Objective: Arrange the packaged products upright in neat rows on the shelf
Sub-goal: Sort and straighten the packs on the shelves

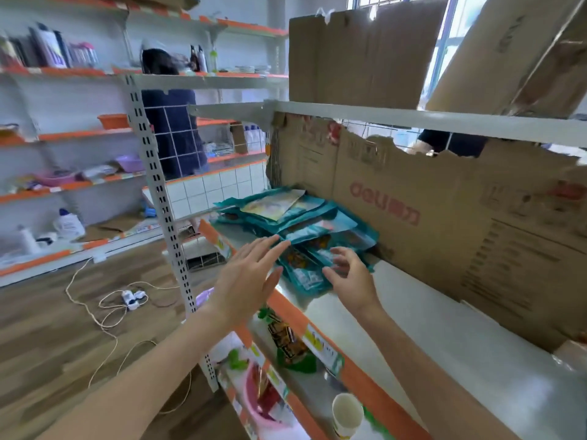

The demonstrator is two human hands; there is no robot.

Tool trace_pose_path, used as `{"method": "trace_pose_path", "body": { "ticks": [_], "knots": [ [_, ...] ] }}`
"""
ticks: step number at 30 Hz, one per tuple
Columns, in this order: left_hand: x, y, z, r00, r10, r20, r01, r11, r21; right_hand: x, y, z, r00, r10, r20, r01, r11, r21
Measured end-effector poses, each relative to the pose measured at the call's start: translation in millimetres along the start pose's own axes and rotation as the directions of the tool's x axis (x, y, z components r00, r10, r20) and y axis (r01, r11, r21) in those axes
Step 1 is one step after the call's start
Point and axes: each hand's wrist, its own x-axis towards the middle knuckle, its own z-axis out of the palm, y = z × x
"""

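Several teal packaged products (298, 217) lie flat in a loose, overlapping pile at the left end of the metal shelf (413, 319). My left hand (251, 274) hovers with straight fingers at the shelf's front edge, its fingertips near the pile and holding nothing. My right hand (347, 274) reaches over the shelf with spread, slightly bent fingers that touch the nearest teal packet (301, 271). No packet stands upright.
Torn cardboard (413, 201) lines the shelf's back. Lower shelves hold snack packets (286, 341), a pink basket (260, 408) and a paper cup (347, 414). A power strip (133, 298) and cord lie on the wood floor. A person (171, 122) stands behind the left shelving.
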Motion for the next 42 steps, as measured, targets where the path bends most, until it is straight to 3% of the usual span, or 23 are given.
{"method": "trace_pose_path", "body": {
  "ticks": [5, 8, 14, 17, 23, 28, 42],
  "knots": [
    [57, -43, 43, 0.993, 0.054, 0.109, -0.056, 0.998, 0.013, 89, 25, 24, 0.976, 0.22, 0.006, -0.216, 0.954, 0.206],
    [84, -64, 70, 0.983, 0.08, 0.164, -0.085, 0.996, 0.025, 123, 40, 31, 0.939, 0.338, 0.068, -0.338, 0.867, 0.365],
    [130, -94, 119, 0.957, 0.117, 0.265, -0.132, 0.99, 0.039, 165, 55, 44, 0.89, 0.411, 0.196, -0.441, 0.67, 0.598],
    [143, -104, 139, 0.936, 0.115, 0.332, -0.144, 0.987, 0.065, 178, 61, 53, 0.883, 0.412, 0.223, -0.452, 0.626, 0.635],
    [152, -116, 159, 0.916, 0.102, 0.388, -0.151, 0.983, 0.1, 198, 62, 77, 0.893, 0.436, 0.115, -0.407, 0.67, 0.621],
    [152, -118, 160, 0.918, 0.105, 0.383, -0.153, 0.984, 0.096, 199, 61, 88, 0.903, 0.427, -0.05, -0.357, 0.81, 0.465],
    [143, -116, 158, 0.905, 0.102, 0.414, -0.112, 0.994, 0.001, 118, 65, 26, 0.904, 0.418, -0.089, -0.303, 0.773, 0.558]
  ]
}}
